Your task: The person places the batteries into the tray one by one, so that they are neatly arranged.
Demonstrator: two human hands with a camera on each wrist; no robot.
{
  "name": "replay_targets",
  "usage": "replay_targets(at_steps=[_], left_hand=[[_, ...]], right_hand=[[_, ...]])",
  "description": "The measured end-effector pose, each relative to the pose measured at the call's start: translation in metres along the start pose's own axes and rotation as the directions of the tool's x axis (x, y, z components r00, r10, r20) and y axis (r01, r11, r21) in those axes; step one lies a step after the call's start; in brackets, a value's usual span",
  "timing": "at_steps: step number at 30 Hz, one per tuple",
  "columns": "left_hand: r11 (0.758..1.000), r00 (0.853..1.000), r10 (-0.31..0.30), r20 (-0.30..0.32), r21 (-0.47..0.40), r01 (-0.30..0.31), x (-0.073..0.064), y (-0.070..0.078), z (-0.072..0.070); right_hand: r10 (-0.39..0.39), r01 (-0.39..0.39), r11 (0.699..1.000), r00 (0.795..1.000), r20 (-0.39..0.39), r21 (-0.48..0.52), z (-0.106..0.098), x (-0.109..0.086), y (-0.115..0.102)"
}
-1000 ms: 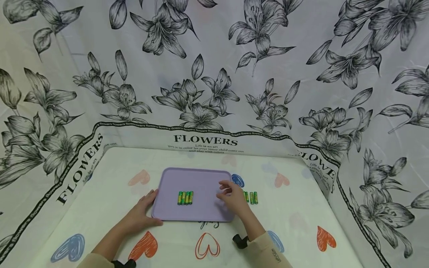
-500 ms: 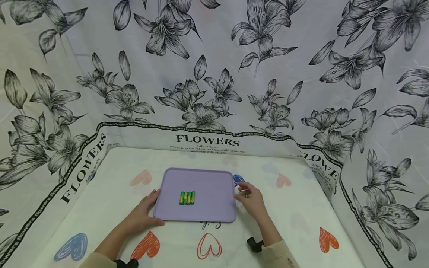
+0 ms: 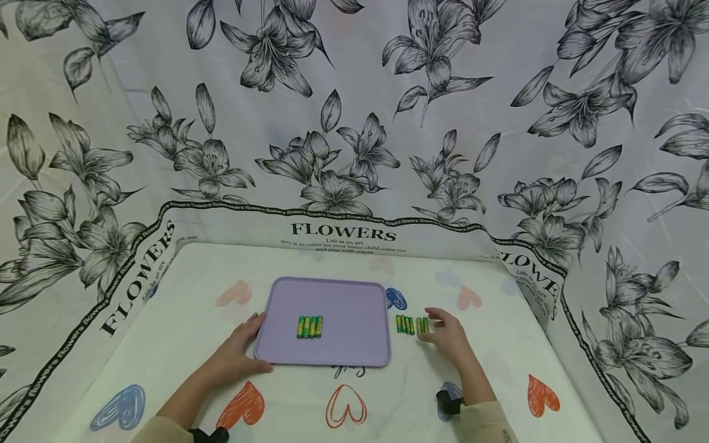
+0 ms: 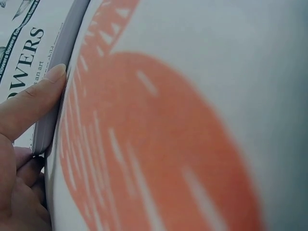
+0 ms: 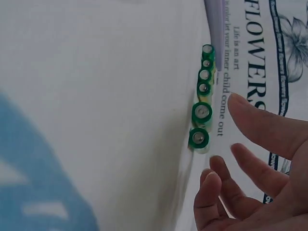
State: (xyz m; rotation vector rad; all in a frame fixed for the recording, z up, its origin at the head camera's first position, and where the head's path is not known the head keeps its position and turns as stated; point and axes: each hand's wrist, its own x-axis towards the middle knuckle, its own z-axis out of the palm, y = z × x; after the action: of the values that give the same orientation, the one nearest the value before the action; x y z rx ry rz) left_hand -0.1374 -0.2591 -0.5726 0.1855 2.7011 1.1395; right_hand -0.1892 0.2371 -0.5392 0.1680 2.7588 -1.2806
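Observation:
My left hand [image 3: 235, 351] holds the near left corner of a lilac tray [image 3: 349, 307], thumb along the front edge and fingers along the left side. In the left wrist view the thumb [image 4: 33, 103] presses the tray's rim [image 4: 45, 130]. Several green-and-yellow batteries [image 3: 309, 327] lie side by side on the tray, left of its middle. Right of the tray, a row of several more batteries [image 3: 405, 325] rests on the cloth, with a pair of batteries [image 3: 423, 325] a small gap farther right. My right hand [image 3: 447, 335] is beside that pair, thumb and fingers apart, nothing between them.
A white tablecloth [image 3: 299, 400] printed with hearts covers the table. Cloth walls [image 3: 354, 74] with black flower drawings stand behind and at both sides. Black straps and tan sleeves [image 3: 487, 421] show at the wrists.
My right hand has moved right, from over the tray's right part, past its edge, to the far end of the batteries, leaving them in sight. The left hand stays at the tray.

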Motion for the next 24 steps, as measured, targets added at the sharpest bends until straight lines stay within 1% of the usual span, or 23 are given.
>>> replay_targets(at_steps=[5,7,10,14,19,24], left_hand=[[1.0,1.0,0.001,0.002,-0.013,-0.001,0.001,0.0,0.0],[1.0,1.0,-0.003,0.006,-0.013,0.003,0.0,0.0,0.0],[1.0,1.0,-0.009,0.009,-0.01,0.009,0.0,0.0,0.0],[1.0,1.0,-0.008,0.005,-0.006,0.008,0.0,0.0,0.0],[1.0,1.0,-0.005,0.004,-0.012,0.005,0.0,0.001,-0.001],[1.0,1.0,-0.002,0.008,-0.013,0.002,-0.001,0.002,-0.001]], right_hand=[[0.066,-0.064,0.997,0.997,0.044,-0.047,-0.004,0.004,0.007],[0.082,-0.079,0.995,0.995,0.06,-0.057,-0.004,0.005,0.008],[0.085,-0.078,0.993,0.994,0.076,-0.093,-0.003,0.007,0.01],[0.078,-0.069,0.989,0.994,0.07,-0.131,-0.003,0.009,0.011],[0.061,-0.054,0.99,0.997,0.049,-0.13,-0.003,0.008,0.011],[0.04,-0.038,0.996,0.999,0.026,-0.082,-0.003,0.005,0.012]])
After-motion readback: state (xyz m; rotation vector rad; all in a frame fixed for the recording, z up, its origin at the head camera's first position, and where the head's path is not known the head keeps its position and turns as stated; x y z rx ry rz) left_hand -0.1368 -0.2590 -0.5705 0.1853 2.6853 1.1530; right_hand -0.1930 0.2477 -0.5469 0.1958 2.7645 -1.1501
